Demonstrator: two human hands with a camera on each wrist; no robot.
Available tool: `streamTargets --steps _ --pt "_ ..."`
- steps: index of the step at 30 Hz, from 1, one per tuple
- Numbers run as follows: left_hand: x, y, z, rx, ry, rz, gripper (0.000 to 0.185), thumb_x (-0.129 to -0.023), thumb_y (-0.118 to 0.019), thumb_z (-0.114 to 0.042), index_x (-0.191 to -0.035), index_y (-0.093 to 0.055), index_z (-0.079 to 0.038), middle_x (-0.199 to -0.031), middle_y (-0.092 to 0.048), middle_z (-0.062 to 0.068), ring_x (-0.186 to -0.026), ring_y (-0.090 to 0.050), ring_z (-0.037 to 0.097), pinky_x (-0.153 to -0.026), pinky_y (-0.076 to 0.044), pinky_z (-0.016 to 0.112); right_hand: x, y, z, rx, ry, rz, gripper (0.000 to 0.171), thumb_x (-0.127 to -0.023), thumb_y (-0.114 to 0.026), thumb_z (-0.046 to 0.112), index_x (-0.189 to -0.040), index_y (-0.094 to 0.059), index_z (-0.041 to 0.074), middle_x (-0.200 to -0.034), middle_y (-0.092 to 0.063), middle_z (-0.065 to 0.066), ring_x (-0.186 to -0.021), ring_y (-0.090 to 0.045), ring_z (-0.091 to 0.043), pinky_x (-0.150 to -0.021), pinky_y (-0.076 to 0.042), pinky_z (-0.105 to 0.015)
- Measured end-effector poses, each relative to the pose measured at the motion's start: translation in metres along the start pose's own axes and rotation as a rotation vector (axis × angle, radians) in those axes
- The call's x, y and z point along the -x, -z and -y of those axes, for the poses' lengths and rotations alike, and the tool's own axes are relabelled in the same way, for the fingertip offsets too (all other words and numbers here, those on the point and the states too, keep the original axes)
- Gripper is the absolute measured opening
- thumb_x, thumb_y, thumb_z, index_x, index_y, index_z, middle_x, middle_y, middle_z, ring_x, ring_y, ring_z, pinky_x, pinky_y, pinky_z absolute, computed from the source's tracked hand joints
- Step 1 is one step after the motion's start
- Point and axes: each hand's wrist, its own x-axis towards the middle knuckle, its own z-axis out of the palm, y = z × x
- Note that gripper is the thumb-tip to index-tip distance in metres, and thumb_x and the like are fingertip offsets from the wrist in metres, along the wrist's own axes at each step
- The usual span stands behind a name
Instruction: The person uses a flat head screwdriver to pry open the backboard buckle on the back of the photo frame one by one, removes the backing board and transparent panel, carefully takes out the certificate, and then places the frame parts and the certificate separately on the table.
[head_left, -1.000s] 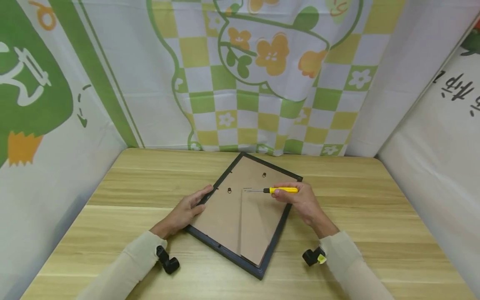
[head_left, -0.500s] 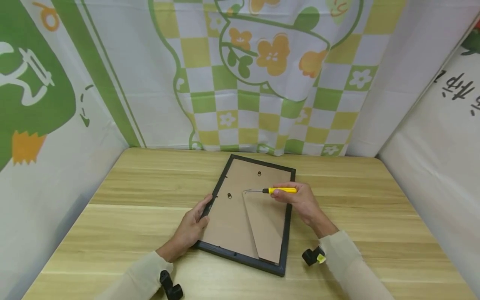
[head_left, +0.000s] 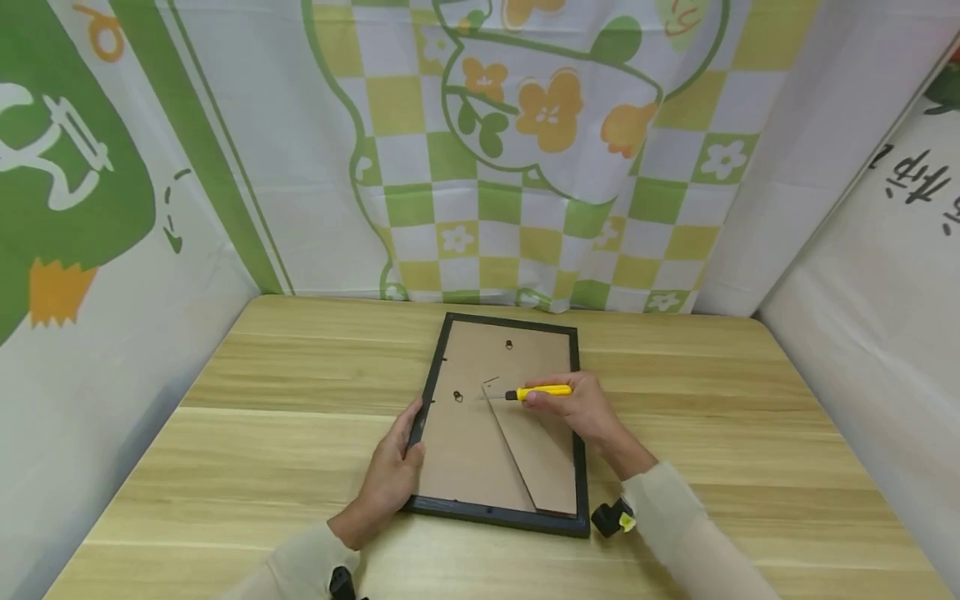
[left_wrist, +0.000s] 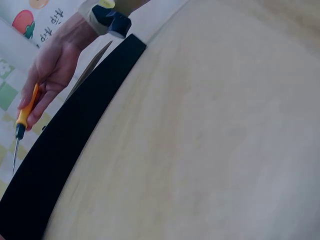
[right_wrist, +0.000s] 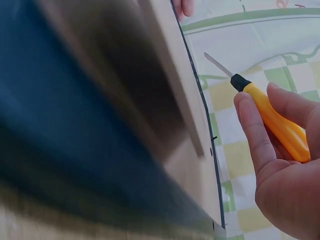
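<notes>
A black picture frame (head_left: 495, 521) lies face down on the table, its brown backing board (head_left: 457, 450) upward. A stand leg (head_left: 543, 471) slants out from the board. Two small hanging rings are on the board, one ring (head_left: 509, 344) near the top and the other ring (head_left: 457, 397) at the left. My left hand (head_left: 390, 475) grips the frame's left edge, thumb on the upper side. Over the board my right hand (head_left: 588, 408) holds a screwdriver (head_left: 545, 392) by its yellow handle. Its tip points left, near the left ring; whether it touches the board, I cannot tell.
The wooden table (head_left: 270, 433) extends around the frame. A patterned curtain (head_left: 495, 242) hangs behind it, and white printed sheets stand at both sides. Each wrist carries a small black camera, such as the right one (head_left: 609, 518).
The frame has turned on the table, its top swinging left and its bottom right, with my left hand still on its edge. My right hand and the screwdriver have shifted slightly left and down.
</notes>
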Motion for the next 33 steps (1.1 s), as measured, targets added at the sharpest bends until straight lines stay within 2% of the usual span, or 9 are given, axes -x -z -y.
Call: streamTargets --steps 6,9,14,20,27,33 --pt "0.008 -0.009 -0.001 -0.041 -0.039 -0.047 0.064 -0.097 -0.035 0.011 -0.157 -0.017 -0.005 -0.165 -0.013 0.017 -0.152 -0.012 0.03 -0.122 -0.015 0.047 -0.005 -0.01 0.003 0.067 -0.004 0.007 0.033 -0.083 -0.079 0.023 -0.111 -0.075 0.006 -0.115 -0.072 -0.012 -0.093 -0.063 -0.017 -0.078 -0.056 -0.026" --pt "0.011 -0.012 -0.001 -0.057 -0.034 -0.063 0.063 -0.097 -0.035 0.01 -0.156 -0.018 -0.004 -0.165 -0.01 0.017 -0.152 -0.01 0.03 -0.122 -0.014 0.046 -0.009 -0.016 0.004 0.078 -0.014 0.019 0.032 -0.08 -0.081 0.022 -0.109 -0.076 0.008 -0.116 -0.073 -0.011 -0.098 -0.063 -0.019 -0.078 -0.055 -0.025" --pt "0.013 -0.015 0.001 -0.038 -0.05 -0.061 0.063 -0.097 -0.034 0.011 -0.156 -0.017 -0.002 -0.165 -0.007 0.017 -0.153 -0.007 0.031 -0.122 -0.012 0.047 -0.017 -0.026 0.003 0.057 -0.035 0.065 0.029 -0.08 -0.081 0.016 -0.108 -0.076 0.007 -0.118 -0.072 -0.011 -0.106 -0.062 -0.022 -0.084 -0.054 -0.025" --pt "0.014 -0.015 0.001 -0.032 -0.062 -0.069 0.062 -0.096 -0.034 0.011 -0.155 -0.019 -0.001 -0.165 -0.008 0.018 -0.153 -0.007 0.032 -0.122 -0.011 0.049 -0.025 -0.036 0.004 0.111 -0.046 0.071 0.027 -0.079 -0.081 0.017 -0.105 -0.078 0.012 -0.116 -0.073 -0.007 -0.105 -0.062 -0.021 -0.081 -0.051 -0.025" --pt "0.013 -0.016 0.001 -0.04 -0.057 -0.062 0.061 -0.097 -0.034 0.009 -0.155 -0.021 -0.001 -0.165 -0.008 0.018 -0.153 -0.006 0.032 -0.123 -0.01 0.048 -0.033 -0.041 0.007 0.148 -0.03 0.083 0.022 -0.08 -0.08 0.015 -0.102 -0.079 0.016 -0.117 -0.073 -0.001 -0.114 -0.063 -0.022 -0.098 -0.053 -0.036" --pt "0.013 -0.015 0.002 -0.051 -0.035 -0.07 0.061 -0.097 -0.034 0.008 -0.155 -0.02 -0.004 -0.166 -0.009 0.015 -0.153 -0.007 0.026 -0.123 -0.011 0.042 -0.036 -0.043 0.008 0.175 -0.034 0.086 0.02 -0.08 -0.08 0.015 -0.1 -0.08 0.02 -0.118 -0.072 0.001 -0.116 -0.062 -0.023 -0.103 -0.05 -0.043"
